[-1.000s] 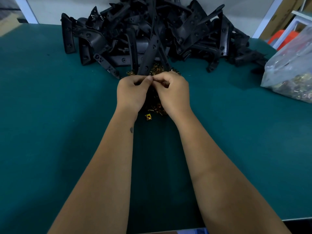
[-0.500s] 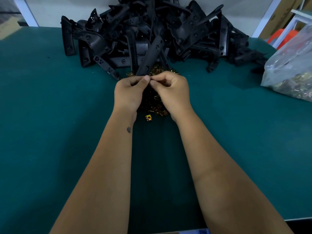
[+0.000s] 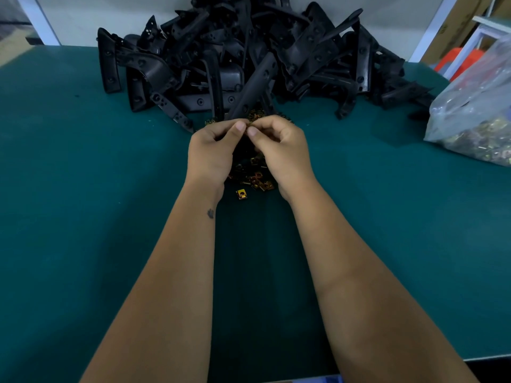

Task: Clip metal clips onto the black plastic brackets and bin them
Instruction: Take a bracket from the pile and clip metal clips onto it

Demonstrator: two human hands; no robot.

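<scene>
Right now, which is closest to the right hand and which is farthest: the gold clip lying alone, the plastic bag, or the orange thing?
1. Gold clip: just below and left of the right hand, on the table.
2. Plastic bag: far off on the right edge.
3. Orange thing: behind the bag, past the table.

Left hand [image 3: 211, 153] and right hand [image 3: 282, 153] grip one black bracket [image 3: 253, 88].

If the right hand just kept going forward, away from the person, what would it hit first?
Probably the black bracket held at its fingertips, then the bracket pile behind; depth is hard to judge.
</scene>
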